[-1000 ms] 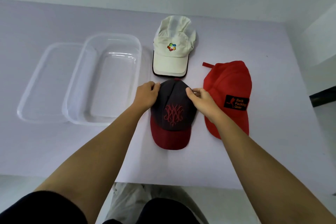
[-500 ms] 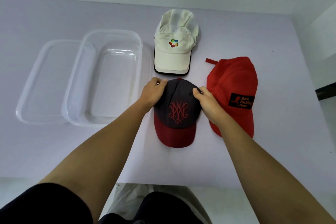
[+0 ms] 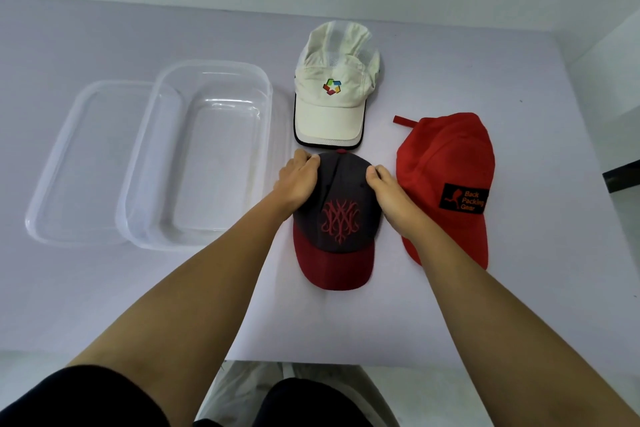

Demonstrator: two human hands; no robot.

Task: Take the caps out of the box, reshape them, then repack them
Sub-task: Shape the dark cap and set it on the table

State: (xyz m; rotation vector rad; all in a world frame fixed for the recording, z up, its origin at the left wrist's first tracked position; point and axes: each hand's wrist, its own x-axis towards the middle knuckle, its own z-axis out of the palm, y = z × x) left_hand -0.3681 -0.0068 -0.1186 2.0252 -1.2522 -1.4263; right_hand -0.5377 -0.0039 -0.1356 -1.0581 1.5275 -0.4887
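A dark grey cap (image 3: pixel 341 218) with a red brim and red embroidery lies on the table in front of me, brim toward me. My left hand (image 3: pixel 298 180) grips the left side of its crown and my right hand (image 3: pixel 384 189) grips the right side. Just beyond it lies a white cap (image 3: pixel 332 104) with a coloured logo. A red cap (image 3: pixel 446 163) with a black patch lies to the right. The clear plastic box (image 3: pixel 145 180) stands empty to the left.
The box's clear lid (image 3: pixel 65 166) lies at the box's left side, partly under it. The table's near edge (image 3: pixel 311 360) runs just above my knees. A white wall rises behind the table and on the right.
Both hands have slid slightly inward and down over the sides of the dark cap's crown. The cap stays in the same spot on the table.
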